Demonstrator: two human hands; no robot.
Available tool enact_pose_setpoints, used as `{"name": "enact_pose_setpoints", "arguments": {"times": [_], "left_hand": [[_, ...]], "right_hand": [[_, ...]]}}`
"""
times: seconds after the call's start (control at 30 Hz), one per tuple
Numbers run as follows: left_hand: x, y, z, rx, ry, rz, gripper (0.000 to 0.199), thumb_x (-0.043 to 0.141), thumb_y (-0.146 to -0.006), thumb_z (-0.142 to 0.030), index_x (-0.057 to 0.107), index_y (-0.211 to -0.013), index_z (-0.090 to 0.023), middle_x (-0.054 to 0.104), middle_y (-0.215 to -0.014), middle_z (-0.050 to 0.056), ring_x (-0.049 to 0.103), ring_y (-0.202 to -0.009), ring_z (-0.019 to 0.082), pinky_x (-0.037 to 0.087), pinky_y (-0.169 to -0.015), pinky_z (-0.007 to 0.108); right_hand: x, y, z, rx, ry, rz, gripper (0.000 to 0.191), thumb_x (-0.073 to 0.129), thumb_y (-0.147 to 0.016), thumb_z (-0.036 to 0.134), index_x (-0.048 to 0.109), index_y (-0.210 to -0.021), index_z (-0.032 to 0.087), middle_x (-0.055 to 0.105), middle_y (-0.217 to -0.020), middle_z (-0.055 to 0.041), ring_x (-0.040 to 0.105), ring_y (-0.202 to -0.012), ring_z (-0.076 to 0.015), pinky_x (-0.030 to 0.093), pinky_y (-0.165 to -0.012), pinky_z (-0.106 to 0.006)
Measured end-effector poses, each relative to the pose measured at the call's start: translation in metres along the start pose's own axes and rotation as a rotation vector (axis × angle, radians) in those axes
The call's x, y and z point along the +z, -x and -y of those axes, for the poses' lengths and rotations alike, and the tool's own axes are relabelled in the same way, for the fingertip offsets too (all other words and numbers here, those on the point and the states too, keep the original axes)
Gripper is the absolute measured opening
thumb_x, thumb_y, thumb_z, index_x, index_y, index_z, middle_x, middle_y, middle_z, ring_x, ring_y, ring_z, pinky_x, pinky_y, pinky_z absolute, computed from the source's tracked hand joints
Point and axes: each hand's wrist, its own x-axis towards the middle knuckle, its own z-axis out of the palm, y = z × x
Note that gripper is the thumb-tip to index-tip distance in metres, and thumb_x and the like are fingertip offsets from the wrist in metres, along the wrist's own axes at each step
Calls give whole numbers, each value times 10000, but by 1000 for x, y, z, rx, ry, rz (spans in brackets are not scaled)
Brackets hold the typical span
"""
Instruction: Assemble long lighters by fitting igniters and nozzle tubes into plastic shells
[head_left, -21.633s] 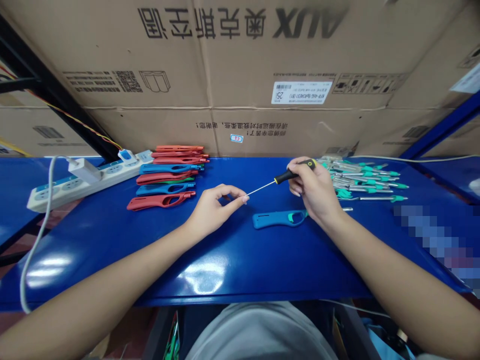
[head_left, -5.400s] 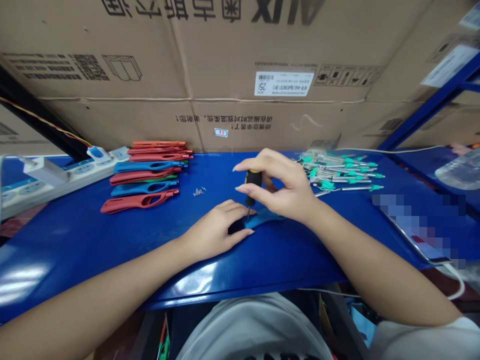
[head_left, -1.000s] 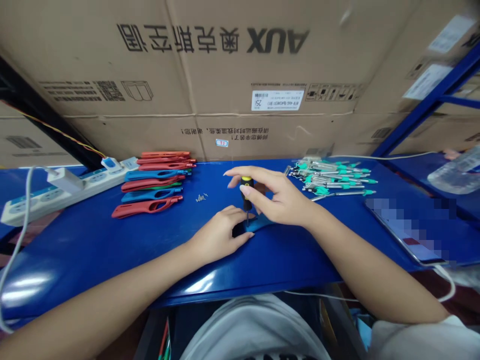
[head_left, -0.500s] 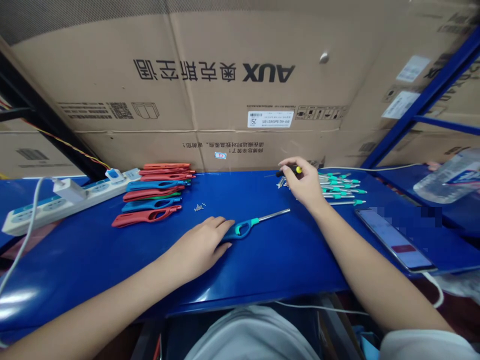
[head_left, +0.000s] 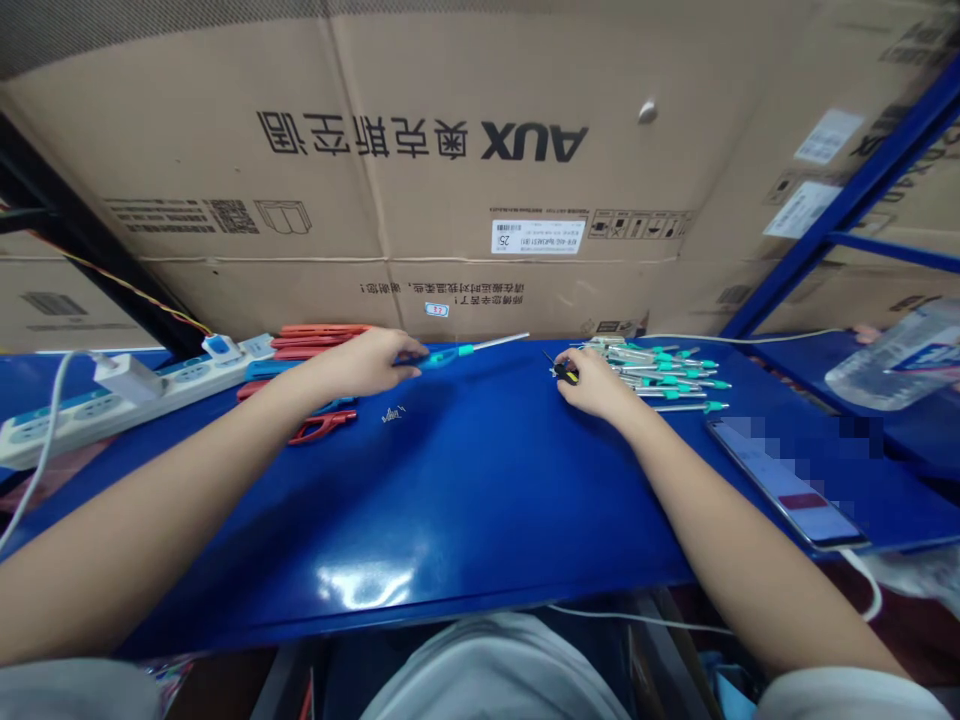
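Note:
My left hand [head_left: 375, 360] is closed round the handle of a blue long-neck lighter [head_left: 444, 357]. The lighter is raised above the back of the table, its metal tube pointing right. Beneath and behind my left forearm lie red lighter handles [head_left: 322, 425] and blue ones, partly hidden by it. Small screws [head_left: 393, 413] are scattered just in front of them. My right hand [head_left: 592, 382] is closed on a small screwdriver [head_left: 566, 373] with a black and yellow handle, low over the table. Beside that hand lie several metal lighter tubes with teal ends [head_left: 667, 380].
A white power strip [head_left: 142, 395] with plugs and cables runs along the left. At the right lie a phone [head_left: 787, 485] on a white charging cable and a clear plastic bottle [head_left: 896, 355]. A big cardboard box [head_left: 450, 60] stands behind the blue table [head_left: 480, 500].
My left hand has lifted the blue lighter from the table's middle and carried it back and left. My right hand has come down slightly with the screwdriver.

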Motion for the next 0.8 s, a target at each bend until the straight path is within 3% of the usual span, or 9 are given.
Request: {"name": "enact_pose_setpoints", "arguments": {"times": [0.1, 0.37, 0.8], "left_hand": [[7, -23, 10, 26, -92, -58, 400, 546, -894, -227, 659, -1260, -114, 687, -1246, 158, 649, -1149, 301, 489, -1005, 400], [51, -69, 20, 116, -109, -90, 359, 545, -906, -147, 665, -1244, -144, 681, -1196, 140, 661, -1111, 258, 498, -996, 367], [71, -88, 29, 112, -109, -151, 378, 479, -936, -142, 664, -1266, -150, 673, -1207, 150, 632, -1159, 254, 479, -1041, 372]], "right_hand": [[8, 5, 7, -37, 5, 51, 305, 643, -844, 172, 671, -1147, 159, 590, -1130, -127, 609, -1055, -239, 471, -1017, -385], [12, 10, 18, -58, 39, 140, 312, 616, -880, 212, 667, -1182, 150, 569, -1190, -144, 606, -1098, -243, 459, -1023, -355], [-1, 9, 13, 47, 138, 181, 312, 598, -873, 188, 650, -1179, 159, 681, -1157, -157, 635, -1093, -270, 463, -953, -338]]}}
